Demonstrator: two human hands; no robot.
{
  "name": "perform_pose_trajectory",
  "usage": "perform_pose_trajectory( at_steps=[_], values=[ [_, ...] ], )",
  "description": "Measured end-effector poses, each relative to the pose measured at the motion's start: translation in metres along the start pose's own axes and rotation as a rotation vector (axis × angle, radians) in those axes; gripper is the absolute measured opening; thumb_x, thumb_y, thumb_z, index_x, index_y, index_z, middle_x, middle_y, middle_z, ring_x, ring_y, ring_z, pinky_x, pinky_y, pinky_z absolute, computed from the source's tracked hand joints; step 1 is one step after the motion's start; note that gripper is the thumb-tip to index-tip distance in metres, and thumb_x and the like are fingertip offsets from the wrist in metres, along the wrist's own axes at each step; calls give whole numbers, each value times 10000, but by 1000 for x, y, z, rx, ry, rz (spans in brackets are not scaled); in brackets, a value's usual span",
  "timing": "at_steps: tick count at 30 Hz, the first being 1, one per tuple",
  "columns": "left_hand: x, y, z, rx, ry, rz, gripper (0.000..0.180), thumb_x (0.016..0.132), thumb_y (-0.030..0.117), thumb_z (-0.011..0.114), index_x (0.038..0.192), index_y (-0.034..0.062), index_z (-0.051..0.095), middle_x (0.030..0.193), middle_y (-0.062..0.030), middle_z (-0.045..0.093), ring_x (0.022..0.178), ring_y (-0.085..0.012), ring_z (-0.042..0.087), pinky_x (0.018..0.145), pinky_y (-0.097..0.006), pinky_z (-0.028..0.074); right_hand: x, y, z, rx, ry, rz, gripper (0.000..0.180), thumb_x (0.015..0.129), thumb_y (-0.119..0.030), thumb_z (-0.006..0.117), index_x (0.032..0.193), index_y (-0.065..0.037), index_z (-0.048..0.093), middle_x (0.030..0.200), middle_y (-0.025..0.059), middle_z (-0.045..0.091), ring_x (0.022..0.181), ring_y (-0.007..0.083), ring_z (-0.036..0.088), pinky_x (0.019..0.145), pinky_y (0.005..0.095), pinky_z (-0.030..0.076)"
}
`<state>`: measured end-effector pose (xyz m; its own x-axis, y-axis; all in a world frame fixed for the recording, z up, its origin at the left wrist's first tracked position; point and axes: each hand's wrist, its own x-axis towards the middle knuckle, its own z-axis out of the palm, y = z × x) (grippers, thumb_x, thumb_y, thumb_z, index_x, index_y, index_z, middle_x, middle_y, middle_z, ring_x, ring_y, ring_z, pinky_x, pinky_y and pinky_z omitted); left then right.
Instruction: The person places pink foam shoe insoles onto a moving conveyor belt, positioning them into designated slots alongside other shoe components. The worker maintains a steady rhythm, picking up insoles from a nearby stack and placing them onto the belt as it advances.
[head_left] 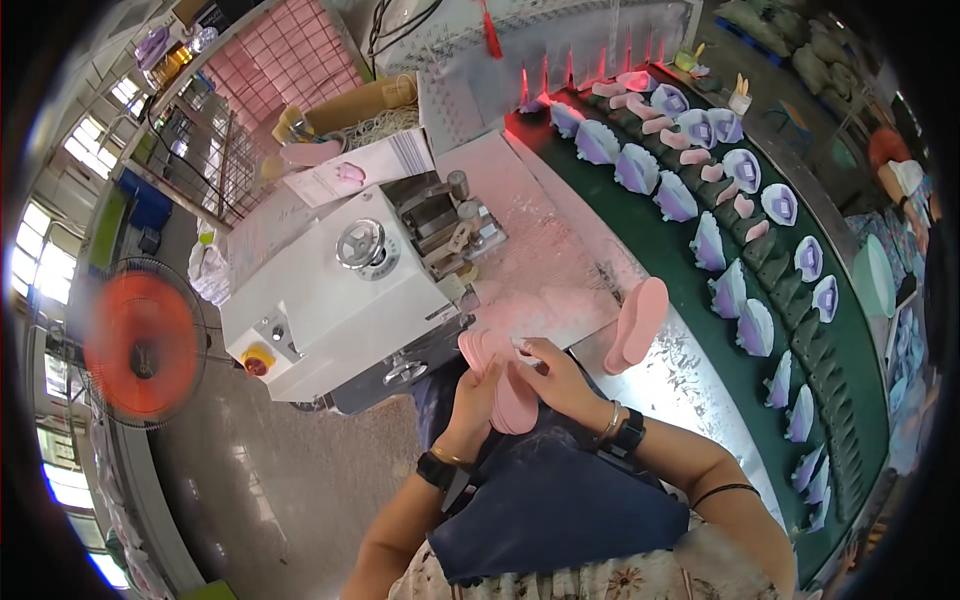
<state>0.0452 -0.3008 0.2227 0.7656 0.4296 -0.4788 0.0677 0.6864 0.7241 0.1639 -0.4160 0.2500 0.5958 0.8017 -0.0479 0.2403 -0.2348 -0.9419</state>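
Note:
A stack of pink shoe insoles (515,408) is held over my lap, close to the front of the machine. My left hand (474,402) is closed around its left side, thumb on top. From the right, my right hand (556,378) pinches the edge of the same stack, fingertips near its upper part. Several layers fan out slightly at the top. On the table to the right lie other pink insoles (640,322), overlapping one another. The grey-white machine (330,290) has a round metal dial (360,244) and a roller head (455,225) dusted pink.
Along the right runs a green conveyor (640,215) bearing rows of purple-white shoe uppers (675,197) and pink pieces. An orange fan (142,345) stands at left. A red-yellow button (257,361) sits on the machine's near end. Another person (905,180) is at far right.

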Motion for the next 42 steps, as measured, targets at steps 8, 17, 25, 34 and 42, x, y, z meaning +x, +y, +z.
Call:
perform_pose_trajectory(
  at_steps=[8, 17, 25, 34, 42],
  values=[
    [3, 4, 6, -39, 70, -59, 331, 994, 257, 495, 1167, -22, 540, 1013, -64, 633, 896, -147, 625, 781, -275, 520, 16, -9, -8, 15, -25, 35, 360, 839, -153, 642, 1158, -1, 574, 885, 106, 643, 790, 172, 626, 678, 284, 491],
    [-31, -1, -18, -163, -31, -260, 442, 999, 345, 417, 1215, -34, 487, 995, -128, 617, 970, -273, 637, 802, -410, 548, 170, 49, -32, 136, 148, 178, 489, 752, -87, 690, 1207, 10, 537, 890, 83, 630, 809, 171, 608, 682, 311, 492],
    [-51, 4, -27, 265, 128, -211, 433, 997, 335, 462, 1223, -30, 517, 1083, -104, 631, 991, -208, 630, 834, -330, 529, 177, 25, -55, -345, 210, -120, 453, 758, -123, 675, 1177, -25, 532, 935, 150, 630, 843, 305, 623, 724, 394, 503],
    [-60, -4, -43, 68, 374, -286, 443, 950, 278, 545, 1235, -59, 502, 1108, -114, 619, 979, -225, 631, 831, -344, 523, 219, 62, -16, -208, 377, 57, 308, 822, -333, 604, 846, -29, 650, 867, 217, 655, 832, 364, 635, 740, 427, 500],
    [-54, -22, -51, -26, 86, -262, 376, 920, 293, 529, 1175, 17, 518, 1086, -119, 608, 976, -264, 610, 861, -392, 507, 213, 47, -102, 450, 561, 88, 259, 892, -225, 578, 953, 26, 566, 807, 137, 650, 599, 234, 666, 468, 298, 493]
  ],
)
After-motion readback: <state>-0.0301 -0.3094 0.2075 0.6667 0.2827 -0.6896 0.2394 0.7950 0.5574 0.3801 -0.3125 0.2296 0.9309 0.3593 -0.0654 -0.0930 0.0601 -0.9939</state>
